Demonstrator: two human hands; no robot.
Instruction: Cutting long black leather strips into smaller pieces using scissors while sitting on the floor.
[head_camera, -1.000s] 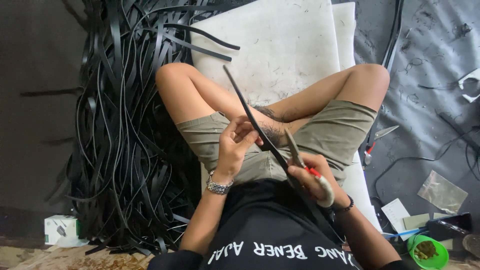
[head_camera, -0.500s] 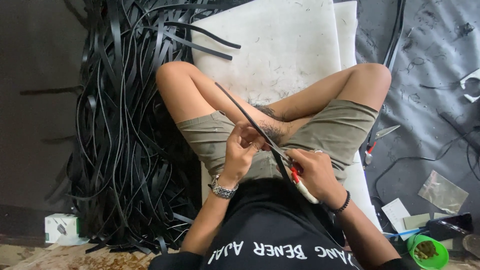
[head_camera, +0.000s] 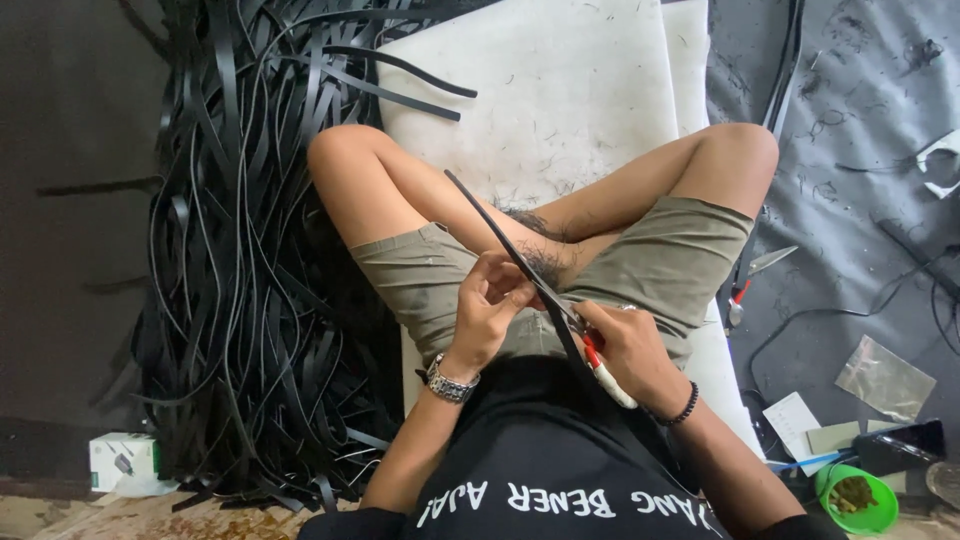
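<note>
A black strip (head_camera: 500, 235) is pinched by the left hand (head_camera: 490, 305) — scissors (head_camera: 597, 357) are gripped by the right hand (head_camera: 625, 350), blades at the strip.

Black strip (head_camera: 500, 238) in the hands, scissors (head_camera: 600, 362) with red and white handle, big pile of black strips (head_camera: 240, 250) on the left, white cushion (head_camera: 560, 90) far, olive shorts (head_camera: 660, 260), silver watch (head_camera: 447, 385), black bead bracelet (head_camera: 682, 408), green cup (head_camera: 852, 497) near right, grey floor (head_camera: 860, 130).

A heap of black strips (head_camera: 240, 250) lies beside a white foam cushion (head_camera: 560, 90). A green cup (head_camera: 856, 497) and a small white box (head_camera: 122, 459) sit on the floor.
</note>
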